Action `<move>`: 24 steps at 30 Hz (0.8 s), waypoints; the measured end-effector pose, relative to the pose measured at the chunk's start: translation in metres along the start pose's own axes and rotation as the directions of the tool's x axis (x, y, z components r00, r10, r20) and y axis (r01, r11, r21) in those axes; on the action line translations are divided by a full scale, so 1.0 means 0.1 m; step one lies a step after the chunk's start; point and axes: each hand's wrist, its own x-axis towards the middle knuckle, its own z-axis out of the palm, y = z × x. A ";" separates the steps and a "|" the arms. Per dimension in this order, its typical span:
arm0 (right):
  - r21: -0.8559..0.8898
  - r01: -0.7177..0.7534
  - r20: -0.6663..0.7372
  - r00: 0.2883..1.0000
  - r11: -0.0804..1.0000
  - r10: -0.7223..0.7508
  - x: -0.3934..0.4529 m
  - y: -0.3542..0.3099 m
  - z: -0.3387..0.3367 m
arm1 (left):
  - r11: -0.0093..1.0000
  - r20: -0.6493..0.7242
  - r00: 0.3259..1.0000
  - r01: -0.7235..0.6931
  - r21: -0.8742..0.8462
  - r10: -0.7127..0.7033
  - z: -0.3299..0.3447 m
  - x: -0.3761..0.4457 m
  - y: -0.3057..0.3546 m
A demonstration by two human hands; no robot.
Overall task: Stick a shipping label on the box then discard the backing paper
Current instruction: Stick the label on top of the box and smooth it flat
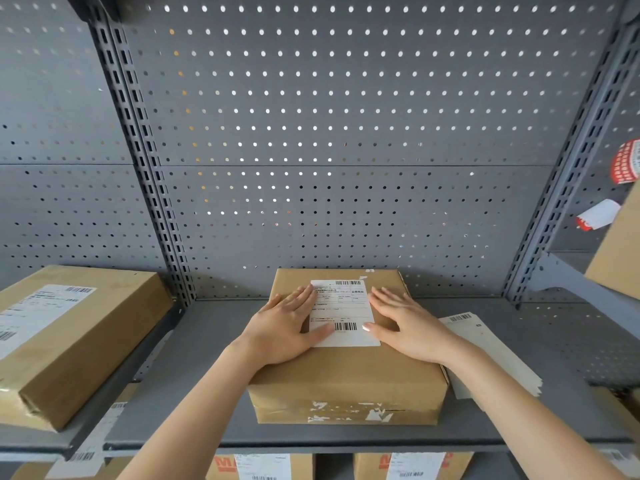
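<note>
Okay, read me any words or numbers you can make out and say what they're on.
Shipping label on the box: barcodes, print too small to read.
Left box's label: unreadable.
Lower-shelf boxes: red letters, cut off.
Red sticker: blurred.

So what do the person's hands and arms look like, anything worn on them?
Both arms are bare from the bottom of the frame up to the wrists, with no sleeves in view. The left hand and right hand wear no gloves, and no rings, watch or bracelets show. The right thumbnail looks pale and glossy, possibly polished. No markings are visible on either arm.
</note>
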 end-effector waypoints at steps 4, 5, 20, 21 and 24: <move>-0.006 0.021 0.066 0.998 1.000 -0.020 0.00 0.03 -0.02 | 1.000 0.045 0.999 -0.008 0.013 0.007 -0.01 -0.02 0.00; -0.010 0.024 0.075 0.997 1.000 -0.023 0.00 0.03 -0.03 | 1.000 0.050 0.999 -0.009 0.017 0.008 -0.01 -0.02 0.01; 0.013 0.013 0.160 0.987 1.000 -0.015 -0.04 -0.01 -0.11 | 0.999 0.033 0.998 -0.046 0.010 0.046 -0.01 -0.03 -0.02; 0.024 0.009 0.152 0.988 1.000 -0.012 -0.04 -0.02 -0.11 | 0.999 0.028 0.998 -0.051 0.004 0.051 -0.02 -0.04 -0.02; 0.009 0.053 0.069 0.996 0.999 -0.053 -0.09 -0.04 -0.09 | 0.996 -0.004 0.997 -0.083 0.011 0.083 -0.03 -0.10 0.03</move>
